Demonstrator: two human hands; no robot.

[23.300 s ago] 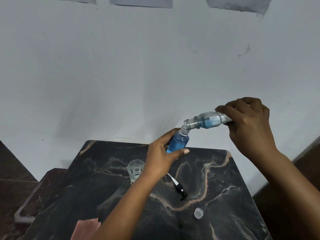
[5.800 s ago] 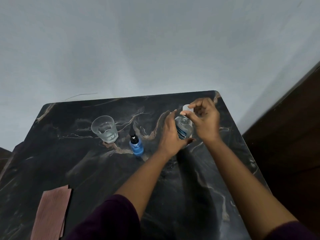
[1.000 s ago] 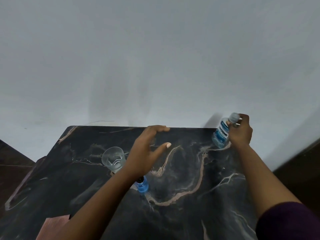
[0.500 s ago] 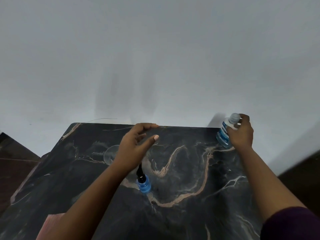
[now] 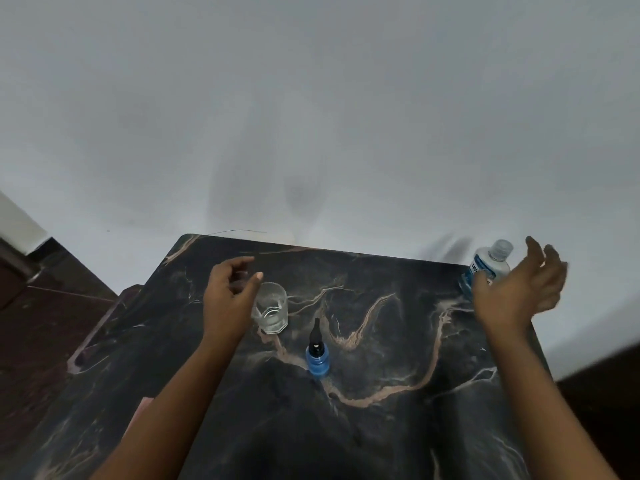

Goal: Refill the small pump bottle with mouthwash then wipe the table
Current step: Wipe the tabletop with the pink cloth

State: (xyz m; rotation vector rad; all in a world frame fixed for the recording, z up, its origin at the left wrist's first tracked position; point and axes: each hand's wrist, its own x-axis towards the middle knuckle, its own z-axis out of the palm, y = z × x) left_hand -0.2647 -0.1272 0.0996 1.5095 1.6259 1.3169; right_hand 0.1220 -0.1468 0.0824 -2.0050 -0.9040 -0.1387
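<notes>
The small pump bottle [image 5: 317, 358], blue with a black pump top, stands upright mid-table on the dark marble table [image 5: 381, 427]. The capped mouthwash bottle [image 5: 486, 268] stands at the far right corner. My right hand [image 5: 519, 289] is just beside it, fingers spread, holding nothing. My left hand [image 5: 228, 299] hovers left of the glass with fingers loosely curled and empty.
A clear drinking glass [image 5: 270, 308] stands just right of my left hand, behind the pump bottle. A pinkish cloth [image 5: 138, 414] peeks out at the near left beside my forearm. A white wall runs close behind the table; dark floor lies on both sides.
My right hand has let go of the mouthwash bottle, which now stands alone at the far right corner. My left hand has drifted left, uncovering the glass.
</notes>
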